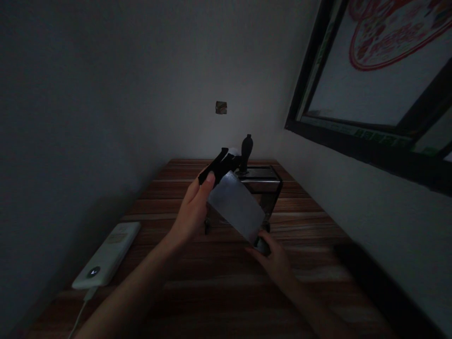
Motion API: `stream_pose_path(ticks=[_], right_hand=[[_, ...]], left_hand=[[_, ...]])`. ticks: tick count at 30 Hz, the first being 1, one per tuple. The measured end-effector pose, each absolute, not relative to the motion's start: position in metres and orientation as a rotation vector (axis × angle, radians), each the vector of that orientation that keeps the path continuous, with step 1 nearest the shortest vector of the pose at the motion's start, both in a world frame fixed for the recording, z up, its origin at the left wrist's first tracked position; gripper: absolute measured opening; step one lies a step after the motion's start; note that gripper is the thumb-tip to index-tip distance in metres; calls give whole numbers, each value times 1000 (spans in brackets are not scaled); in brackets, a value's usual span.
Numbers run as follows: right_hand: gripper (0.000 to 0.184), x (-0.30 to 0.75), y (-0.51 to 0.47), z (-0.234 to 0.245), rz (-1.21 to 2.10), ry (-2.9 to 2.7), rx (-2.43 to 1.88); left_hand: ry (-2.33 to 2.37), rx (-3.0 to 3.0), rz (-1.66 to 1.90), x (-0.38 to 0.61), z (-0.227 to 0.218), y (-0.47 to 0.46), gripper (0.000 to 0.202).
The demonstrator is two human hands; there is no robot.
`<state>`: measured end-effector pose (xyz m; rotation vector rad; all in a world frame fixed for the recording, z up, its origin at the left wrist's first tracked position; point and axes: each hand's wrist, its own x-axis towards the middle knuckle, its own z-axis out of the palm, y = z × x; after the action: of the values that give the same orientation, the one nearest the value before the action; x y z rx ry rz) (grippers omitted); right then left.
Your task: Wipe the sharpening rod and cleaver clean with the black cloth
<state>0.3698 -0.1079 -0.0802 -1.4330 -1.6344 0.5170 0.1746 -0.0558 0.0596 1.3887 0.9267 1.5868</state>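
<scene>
A cleaver with a broad grey blade (pixel 238 206) slants across the middle of the view. Its handle end lies in my right hand (pixel 273 259), whose thumb and fingers are closed round it. My left hand (pixel 197 200) is closed on a black object (pixel 219 165) with several long, dark parts; its exact kind is too dark to make out. The blade's upper left end comes close to my left thumb, and I cannot tell if they touch. Behind the blade stands a dark-framed rack (pixel 277 183), partly hidden. An upright black handle (pixel 247 147) rises from the rack's top.
The wood-striped table (pixel 190 282) runs back to a pale wall. At the left lies a white power bank (pixel 108 256) with a cable plugged in. A long, dark, blurred object (pixel 381 287) lies along the right edge. A black-framed window (pixel 356 132) hangs over the right side.
</scene>
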Motion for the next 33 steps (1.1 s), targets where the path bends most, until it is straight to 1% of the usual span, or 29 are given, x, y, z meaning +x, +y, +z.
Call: stream_pose_path(ticks=[4,10,17,21,28,33], right_hand=[[36,368,-107,-82,434,-1624,-1517],[36,366,-107,-80,425,-1599,-1508],[33,365,-108,-75,391,-1578,-1544],[37,363,-111,-75,432,-1577,-1536],[36,361,-113,-77,480,-1593,-1482],[37,360,-111,-77,563,-1513,-1503]], left_hand=[[854,1375,1629,180,59,-56,46],[777,1430,1756,185,58,-58,42],[843,1407,1890,178,64,-54,43],[872,1468,1926,171,69,-51,43],[1014,1512,2012,155,75,-50,40],[1033,1600,1971,151,77,-50,40]])
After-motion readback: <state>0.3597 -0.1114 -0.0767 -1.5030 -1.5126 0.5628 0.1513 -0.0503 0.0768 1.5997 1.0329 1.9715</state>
